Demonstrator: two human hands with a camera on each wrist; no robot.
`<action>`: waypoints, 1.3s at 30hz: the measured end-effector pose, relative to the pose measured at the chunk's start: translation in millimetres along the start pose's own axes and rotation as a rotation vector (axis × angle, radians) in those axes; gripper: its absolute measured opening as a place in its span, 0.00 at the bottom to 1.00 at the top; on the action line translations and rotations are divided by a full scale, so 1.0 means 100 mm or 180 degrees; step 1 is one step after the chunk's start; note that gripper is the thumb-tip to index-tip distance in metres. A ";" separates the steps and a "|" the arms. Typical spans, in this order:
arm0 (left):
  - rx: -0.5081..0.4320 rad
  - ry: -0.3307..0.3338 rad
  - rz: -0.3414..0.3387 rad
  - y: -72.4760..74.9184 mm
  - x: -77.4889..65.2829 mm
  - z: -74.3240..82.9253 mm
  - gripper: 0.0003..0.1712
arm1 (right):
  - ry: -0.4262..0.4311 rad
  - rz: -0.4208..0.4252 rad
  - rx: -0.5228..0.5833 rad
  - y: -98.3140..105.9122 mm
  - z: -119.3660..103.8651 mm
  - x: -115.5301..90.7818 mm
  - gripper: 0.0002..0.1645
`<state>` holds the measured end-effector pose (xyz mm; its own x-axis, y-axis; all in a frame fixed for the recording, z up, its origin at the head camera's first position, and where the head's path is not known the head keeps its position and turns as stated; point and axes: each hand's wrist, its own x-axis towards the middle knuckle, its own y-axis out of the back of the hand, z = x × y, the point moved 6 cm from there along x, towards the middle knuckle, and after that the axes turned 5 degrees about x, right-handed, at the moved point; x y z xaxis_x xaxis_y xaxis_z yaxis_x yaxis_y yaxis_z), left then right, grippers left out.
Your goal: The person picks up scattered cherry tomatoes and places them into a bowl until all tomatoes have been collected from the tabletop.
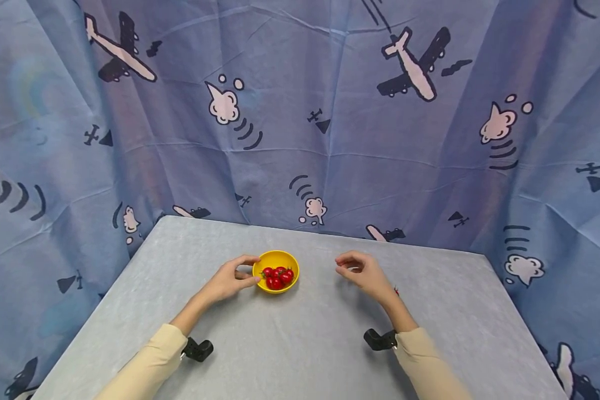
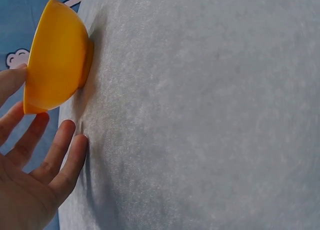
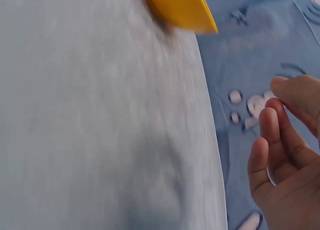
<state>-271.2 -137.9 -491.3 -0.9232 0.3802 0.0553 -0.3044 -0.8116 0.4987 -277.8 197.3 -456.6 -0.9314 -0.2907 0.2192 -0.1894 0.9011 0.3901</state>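
Observation:
A yellow bowl (image 1: 261,256) stands on the table with several small red cherry tomatoes (image 1: 276,281) in it, some with green stems. My left hand (image 1: 227,280) is at the bowl's left side, thumb and index fingertip touching its rim; in the left wrist view the other fingers spread below, fairly straight. To the right of the bowl, above the table, is my right hand (image 1: 367,273), its fingers loosely bent and no tomato visible between them. Partly hidden behind the right wrist, a small red thing with a dark tip (image 1: 396,290) lies on the table, probably another cherry tomato.
A pale grey cover lies over the table (image 1: 300,350). Behind it and at both sides hangs a blue curtain (image 1: 280,111) printed with planes and clouds. Black camera mounts (image 1: 198,350) are strapped to both wrists.

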 end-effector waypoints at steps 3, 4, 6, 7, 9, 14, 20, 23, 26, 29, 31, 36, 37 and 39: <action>0.0005 -0.0018 -0.0024 0.00 -0.01 0.00 0.29 | -0.0014 0.0113 0.0004 0.24 0.08 -0.12 0.12; 0.0003 -0.0014 -0.0027 0.01 -0.01 0.00 0.29 | -0.0032 0.0164 -0.0005 0.32 0.10 -0.16 0.12; -0.0003 -0.0014 -0.0027 0.01 -0.01 -0.01 0.28 | -0.0063 0.0260 -0.0056 0.47 0.14 -0.25 0.13; -0.0006 -0.0018 -0.0030 0.01 -0.01 -0.01 0.29 | -0.0088 0.0304 -0.0101 0.55 0.15 -0.29 0.14; -0.0014 -0.0031 -0.0032 0.01 0.00 -0.01 0.29 | -0.0143 0.0394 -0.0207 0.68 0.18 -0.37 0.14; -0.0022 -0.0051 -0.0011 0.01 0.00 0.01 0.28 | -0.0214 0.0505 -0.0495 0.96 0.26 -0.51 0.14; 0.0027 -0.0076 0.0001 0.00 0.01 0.02 0.28 | -0.0167 0.0456 -0.0564 1.12 0.38 -0.65 0.14; 0.0025 -0.0076 0.0006 -0.01 0.01 0.02 0.27 | -0.0127 0.0362 -0.0565 1.14 0.42 -0.72 0.15; 0.0051 -0.0073 0.0004 0.00 0.00 0.03 0.28 | -0.0127 0.0287 -0.0555 1.14 0.48 -0.77 0.18; 0.0025 -0.0071 -0.0009 0.01 -0.01 0.04 0.28 | -0.0177 0.0186 -0.0538 1.14 0.53 -0.82 0.21; 0.0005 -0.0073 -0.0025 0.01 -0.02 0.05 0.29 | -0.0231 0.0144 -0.0548 1.13 0.55 -0.84 0.24; -0.0021 -0.0101 -0.0040 0.01 -0.02 0.05 0.29 | -0.0335 0.0027 -0.0565 1.09 0.62 -0.87 0.32; -0.0017 -0.0101 -0.0038 0.01 -0.02 0.04 0.28 | -0.0343 -0.0003 -0.0573 1.08 0.63 -0.87 0.33; -0.0008 -0.0097 -0.0036 0.01 -0.02 0.04 0.28 | -0.0368 -0.0025 -0.0620 1.07 0.65 -0.87 0.36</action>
<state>-268.7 -137.9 -487.5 -0.9123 0.4025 0.0760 -0.3152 -0.8083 0.4974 -236.9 339.8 -492.5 -0.9617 -0.2485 0.1158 -0.1436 0.8165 0.5591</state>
